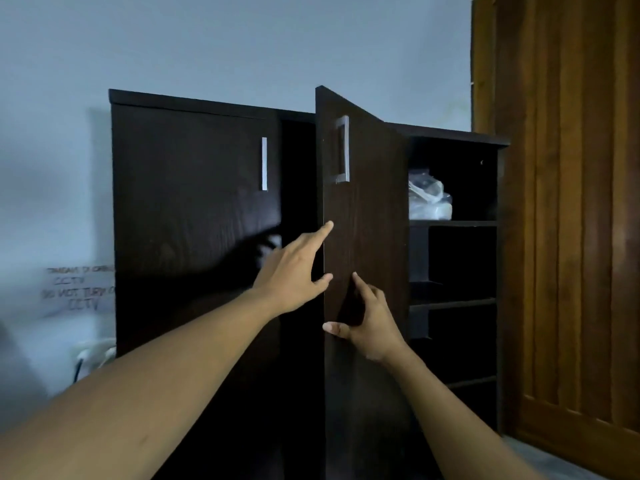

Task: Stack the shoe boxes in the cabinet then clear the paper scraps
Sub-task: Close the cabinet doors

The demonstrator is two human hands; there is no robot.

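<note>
A dark brown cabinet (194, 209) stands against a pale blue wall. Its left door is shut; its right door (363, 209) swings partly open toward me, with a metal handle (343, 148). My left hand (294, 271) reaches to the door's free edge, fingers spread and touching the edge. My right hand (367, 320) pinches that same edge lower down, thumb in front and fingers on the face. Dark shelves (453, 223) show behind the door. No shoe boxes or paper scraps are in view.
A clear plastic bag (429, 199) lies on the top shelf. A brown wooden door (568, 220) fills the right side. A wall socket with a cable (93, 351) and handwritten wall text (79, 289) sit left of the cabinet.
</note>
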